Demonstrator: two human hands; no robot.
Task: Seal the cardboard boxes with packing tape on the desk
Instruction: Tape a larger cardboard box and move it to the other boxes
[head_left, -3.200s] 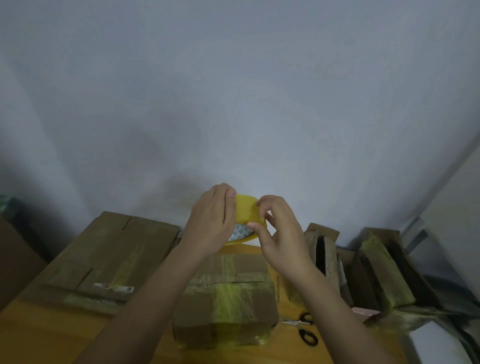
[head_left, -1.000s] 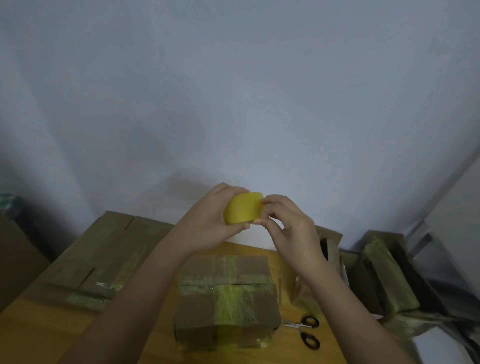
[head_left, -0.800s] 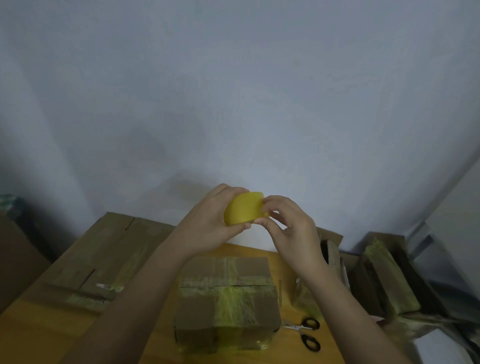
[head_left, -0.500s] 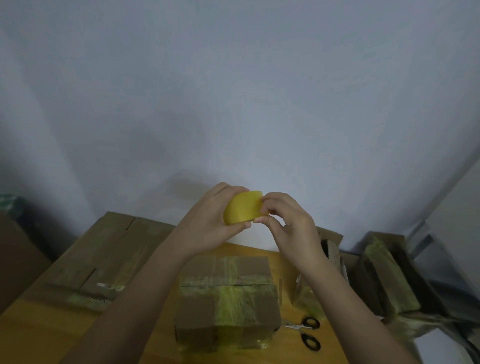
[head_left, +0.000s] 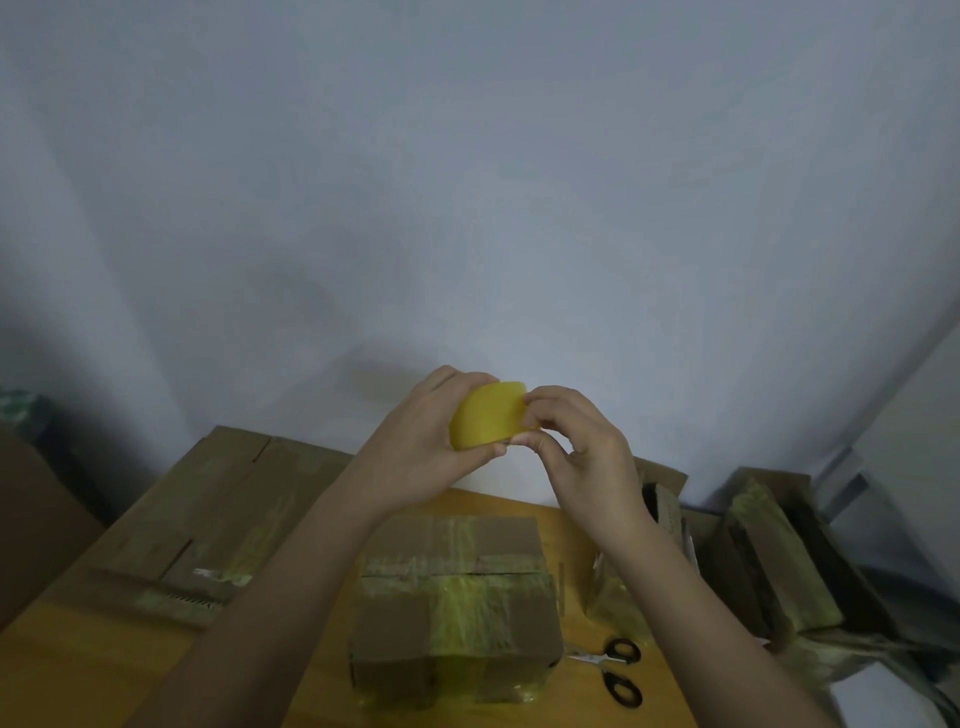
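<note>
Up above the desk (head_left: 576, 525), the left hand (head_left: 421, 452) grips a yellow roll of packing tape (head_left: 485, 421), fingers curled over its top and the thumb pressed under its lower edge. The right hand (head_left: 582, 447) meets the roll from the other side, its fingertips (head_left: 530, 402) and thumb pinching at the roll's right edge; whether a loose tape end sits between them cannot be told. The roll lies between the two hands, held in the air in front of the pale wall (head_left: 467, 182), well above the boxes.

Directly under the hands, toward the near edge of the desk, stands a closed cardboard box (head_left: 457, 608) with yellowish tape running across its top seam and down its front face. Just beside its right lower corner lie black-handled scissors (head_left: 613, 670) on the wooden surface. At the left edge rests a large flattened cardboard box (head_left: 208, 519), with a small pale label near its near end; the writing on it is too small to read. Toward the right edge, behind the right forearm, stands an open cardboard box (head_left: 660, 504), and further right more taped cartons (head_left: 779, 561) lean together. No brand or print is legible on the roll.
</note>
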